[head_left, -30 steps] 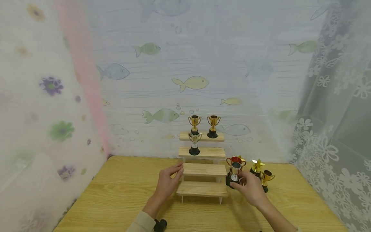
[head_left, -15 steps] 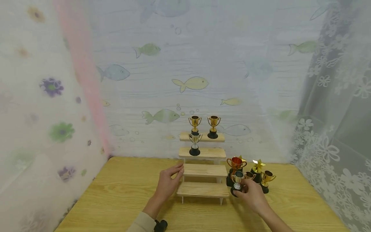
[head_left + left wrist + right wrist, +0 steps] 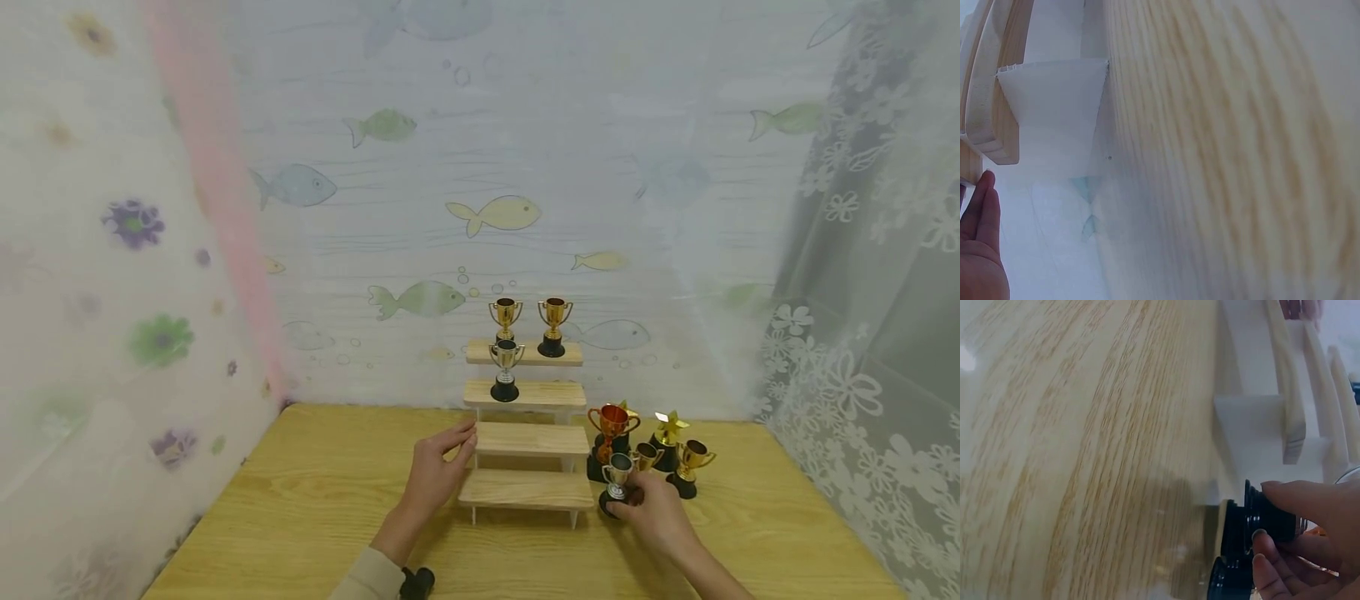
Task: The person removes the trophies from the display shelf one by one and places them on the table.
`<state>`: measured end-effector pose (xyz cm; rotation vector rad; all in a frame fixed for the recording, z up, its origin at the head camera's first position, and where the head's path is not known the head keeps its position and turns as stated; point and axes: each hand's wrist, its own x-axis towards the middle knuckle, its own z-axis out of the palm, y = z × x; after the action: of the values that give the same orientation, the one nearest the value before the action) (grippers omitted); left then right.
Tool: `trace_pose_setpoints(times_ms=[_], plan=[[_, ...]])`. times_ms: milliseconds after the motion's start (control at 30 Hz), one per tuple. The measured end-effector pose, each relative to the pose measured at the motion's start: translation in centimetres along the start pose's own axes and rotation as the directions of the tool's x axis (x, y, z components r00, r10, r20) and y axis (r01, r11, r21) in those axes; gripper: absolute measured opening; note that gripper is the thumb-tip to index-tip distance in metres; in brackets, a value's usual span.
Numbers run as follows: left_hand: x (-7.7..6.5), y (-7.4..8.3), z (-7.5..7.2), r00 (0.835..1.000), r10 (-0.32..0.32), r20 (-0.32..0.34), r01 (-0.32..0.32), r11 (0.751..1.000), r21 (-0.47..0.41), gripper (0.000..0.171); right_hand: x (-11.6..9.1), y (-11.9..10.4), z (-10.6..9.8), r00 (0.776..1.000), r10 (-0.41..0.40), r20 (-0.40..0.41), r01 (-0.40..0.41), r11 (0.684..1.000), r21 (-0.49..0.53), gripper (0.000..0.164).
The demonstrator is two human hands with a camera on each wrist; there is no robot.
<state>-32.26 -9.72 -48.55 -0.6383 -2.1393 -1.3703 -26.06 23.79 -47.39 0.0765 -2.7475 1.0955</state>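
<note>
My right hand (image 3: pixel 658 510) pinches a small silver trophy cup (image 3: pixel 619 472) by its black base (image 3: pixel 1266 519), low over the table just right of the stepped wooden stand (image 3: pixel 525 490). In the right wrist view the thumb lies on one side of that base and fingertips on the other. Straight fingers of my left hand (image 3: pixel 435 471) rest at the left end of the stand's second step from the bottom. Another silver trophy cup (image 3: pixel 506 357) stands on the step above. On the top step are two gold trophy cups (image 3: pixel 555 312).
Beside the stand on the right cluster a red trophy cup (image 3: pixel 612 421), a gold star trophy (image 3: pixel 670 429), a gold cup (image 3: pixel 694 457) and a small bronze-coloured cup (image 3: pixel 647 455). A black object (image 3: pixel 417 582) lies by the left sleeve. Printed curtains surround the table (image 3: pixel 322 492).
My right hand has lowered the silver trophy cup and drawn it toward me, slightly right, uncovering the red cup and the bronze-coloured one. My left hand stays at the stand.
</note>
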Motion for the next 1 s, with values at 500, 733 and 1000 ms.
trace_pose_setpoints(times_ms=[500,733,1000], plan=[[0.1,-0.1,0.0,1.000,-0.017,0.018,0.017,1.000,-0.001,0.026,0.3,1.0,0.3,0.998,0.060,0.024,-0.060,0.998,0.003,0.021],[0.1,0.0,0.0,1.000,-0.013,0.018,0.013,1.000,0.001,0.026,0.3,1.1,0.5,0.996,0.087,0.028,-0.088,0.996,0.016,0.021],[-0.1,0.0,-0.1,0.999,-0.026,0.032,0.026,1.000,-0.006,0.027,0.2,1.4,0.9,0.997,0.082,0.014,-0.082,0.996,0.027,0.020]])
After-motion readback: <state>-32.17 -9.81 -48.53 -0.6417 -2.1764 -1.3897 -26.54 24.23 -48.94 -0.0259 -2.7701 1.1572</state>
